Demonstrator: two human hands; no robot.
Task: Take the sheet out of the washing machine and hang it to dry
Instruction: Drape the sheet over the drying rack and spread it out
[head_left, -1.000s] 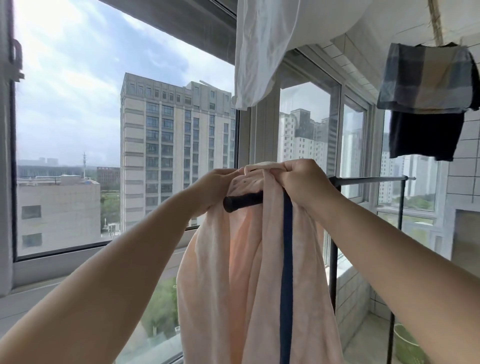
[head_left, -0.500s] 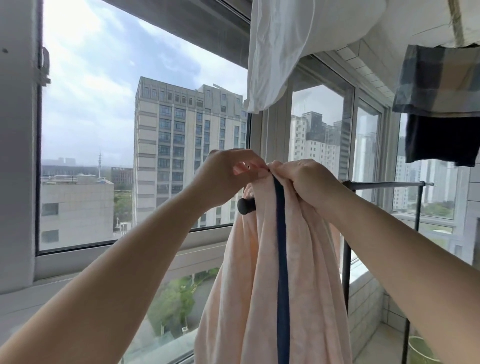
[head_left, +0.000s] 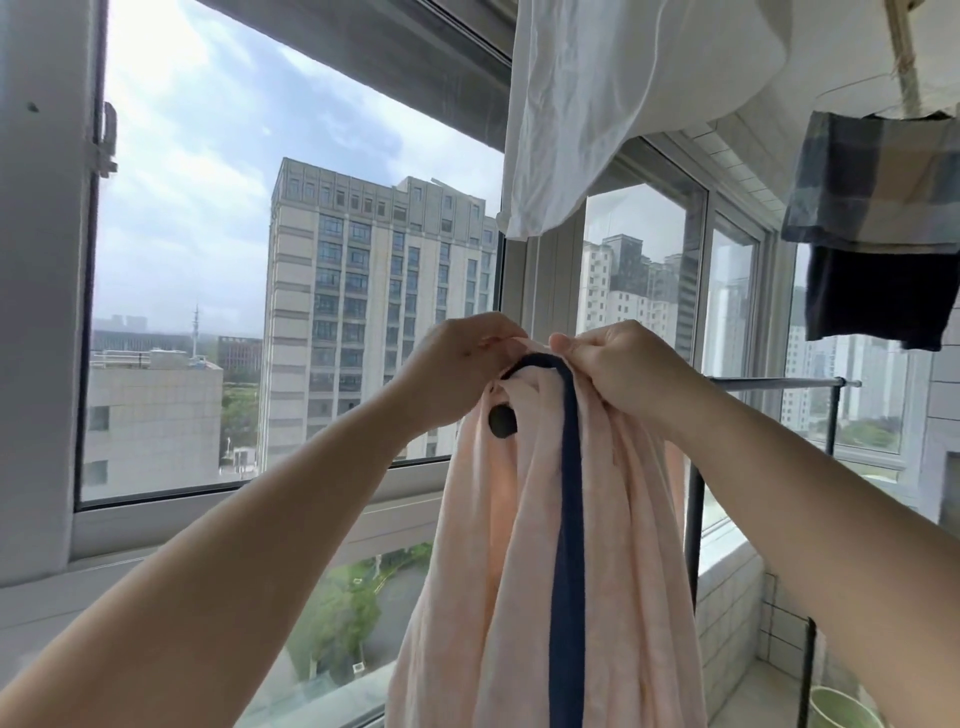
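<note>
Since a second ago both hands have lifted the top fold a little and drawn closer together, the blue stripe now arching over the crest where before it ran straight down under the right hand, and the rail's black end cap has gone from poking out sideways to sitting tucked against the cloth.

Left hand (head_left: 460, 366) pinches the sheet (head_left: 524, 571) at its top fold, fingers curled on the cloth at 11 o'clock of the cap. Right hand (head_left: 618, 366) pinches the same fold just at 1 o'clock, thumb and fingers clamped on cloth beside the stripe (head_left: 567, 519). Both grips are closed on the sheet, almost touching each other.

Under them the sheet is draped over the near end of the rail (head_left: 779, 383), bunched into a narrow hang, with the cap (head_left: 502, 421) showing through a gap. Its lower edge runs out of frame at 6 o'clock.

By my reckoning the washer part is done and the sheet is on the rail; what is left is spreading it along the rail toward 3 o'clock so it dries flat.

Counts: two hands, one sheet, one stripe, one rail with two legs in view. Overhead hang one white cloth (head_left: 582, 104) at 12 o'clock, one plaid piece (head_left: 872, 182) and one dark piece (head_left: 872, 296) at 2 o'clock. One green tub (head_left: 844, 709) sits on the floor at 5 o'clock.
</note>
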